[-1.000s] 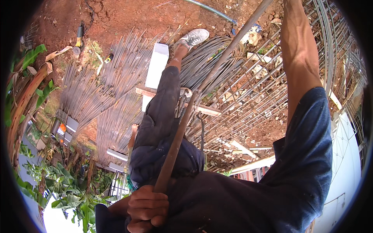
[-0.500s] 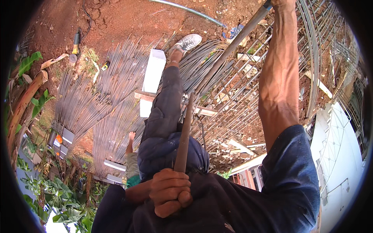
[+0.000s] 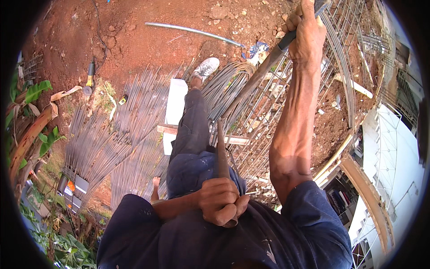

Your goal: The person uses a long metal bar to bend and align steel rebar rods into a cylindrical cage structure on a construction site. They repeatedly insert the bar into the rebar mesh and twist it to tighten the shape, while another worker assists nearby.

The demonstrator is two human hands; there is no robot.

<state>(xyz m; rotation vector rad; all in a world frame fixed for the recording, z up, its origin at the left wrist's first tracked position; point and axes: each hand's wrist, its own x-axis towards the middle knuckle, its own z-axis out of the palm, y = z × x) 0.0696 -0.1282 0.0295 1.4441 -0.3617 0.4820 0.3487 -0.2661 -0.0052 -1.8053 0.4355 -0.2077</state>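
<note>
My left hand [image 3: 219, 201] is closed around the near end of a long brown handle [image 3: 221, 152], close to my chest. My right hand [image 3: 307, 36], arm stretched forward, grips the dark sleeve at the upper end of a second long handle [image 3: 253, 80]. The two handles slant together and nearly meet beside my leg, like those of a large bolt cutter; I cannot make out any jaws. Below them lie a bundle of bent steel bars [image 3: 228, 80] and a tied rebar mesh [image 3: 268, 130]. My foot in a white shoe [image 3: 206, 68] stands by the bundle.
Many loose rebars [image 3: 94, 139] cover the ground on the left. A white block [image 3: 177, 101], wooden board [image 3: 168, 129], angle grinder [image 3: 88, 80], yellow tape measure [image 3: 123, 99] and metal tube [image 3: 195, 33] lie on red soil. Another person's limb [image 3: 156, 181] shows beyond my left sleeve.
My hands have come closer together: the right one down and leftward, the left one up and rightward. The angle between the handles has narrowed, and the whole view has shifted somewhat.
</note>
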